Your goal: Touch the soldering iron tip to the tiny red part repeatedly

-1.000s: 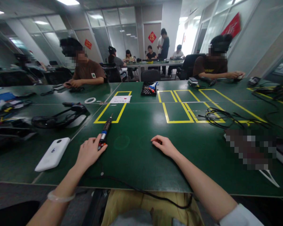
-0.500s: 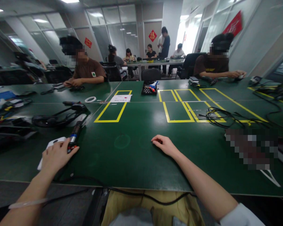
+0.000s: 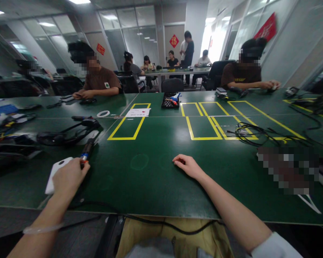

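On the left of the green table [image 3: 156,186], my left hand [image 3: 70,175] is closed, its thumb and fingers at the near end of a black cylindrical tool [image 3: 87,147]. This tool has a blue band and an orange-red part; its exact kind is unclear, and my fingers cover its near end. Partly under the same hand lies a white phone-like slab [image 3: 52,175] with a dark round spot. My right hand [image 3: 187,166] rests on the tabletop near the middle, fingers curled in, with nothing visible in them.
Beyond the tool lies a black headset-like frame [image 3: 70,132]. Yellow tape outlines [image 3: 204,138] mark the table, with a paper sheet [image 3: 138,112] on one. A black tray [image 3: 170,101] holds small items. Tangled black cables [image 3: 247,132] lie right. Two people sit opposite.
My left hand has shifted slightly right, and its spread fingers have closed at the tool's near end. More of the white slab shows. My right hand has not moved.
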`<state>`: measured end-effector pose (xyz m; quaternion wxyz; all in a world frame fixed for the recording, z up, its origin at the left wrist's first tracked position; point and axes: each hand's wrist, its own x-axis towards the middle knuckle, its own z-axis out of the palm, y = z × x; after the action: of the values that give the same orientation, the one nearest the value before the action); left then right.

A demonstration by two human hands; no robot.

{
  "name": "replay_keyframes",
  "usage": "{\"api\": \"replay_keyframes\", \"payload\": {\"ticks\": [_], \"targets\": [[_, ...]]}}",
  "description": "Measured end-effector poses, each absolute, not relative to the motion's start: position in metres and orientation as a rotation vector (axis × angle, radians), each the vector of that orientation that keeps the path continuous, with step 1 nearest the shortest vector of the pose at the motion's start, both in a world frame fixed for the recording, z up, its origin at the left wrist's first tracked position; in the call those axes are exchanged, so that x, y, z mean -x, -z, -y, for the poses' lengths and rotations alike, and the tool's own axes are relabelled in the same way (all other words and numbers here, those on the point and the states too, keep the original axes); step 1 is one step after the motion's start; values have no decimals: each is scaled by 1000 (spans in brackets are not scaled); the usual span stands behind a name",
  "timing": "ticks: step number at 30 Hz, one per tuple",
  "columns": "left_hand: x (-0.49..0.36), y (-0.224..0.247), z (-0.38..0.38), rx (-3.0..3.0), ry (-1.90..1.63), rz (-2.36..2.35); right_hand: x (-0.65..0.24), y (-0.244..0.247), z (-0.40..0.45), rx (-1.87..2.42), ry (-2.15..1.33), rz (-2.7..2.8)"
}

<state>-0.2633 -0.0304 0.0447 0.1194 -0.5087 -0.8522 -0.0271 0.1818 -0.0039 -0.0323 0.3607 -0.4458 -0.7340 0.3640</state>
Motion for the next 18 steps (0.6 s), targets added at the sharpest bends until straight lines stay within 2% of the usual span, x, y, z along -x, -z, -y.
{"api": "replay_keyframes", "payload": {"ticks": [2, 7, 12, 18], "targets": [[250, -43, 23, 1644, 224, 2480, -181, 32, 4, 1142, -943, 1887], [163, -33, 0, 2514, 1046, 2370, -180, 28, 5, 1144, -984, 1864], [54, -21, -16, 3238, 1275, 2218, -180, 28, 6, 1094, -1051, 1818], [4, 10, -20, 3449, 1556, 2211, -178, 28, 7, 1028, -1101, 1818]]}}
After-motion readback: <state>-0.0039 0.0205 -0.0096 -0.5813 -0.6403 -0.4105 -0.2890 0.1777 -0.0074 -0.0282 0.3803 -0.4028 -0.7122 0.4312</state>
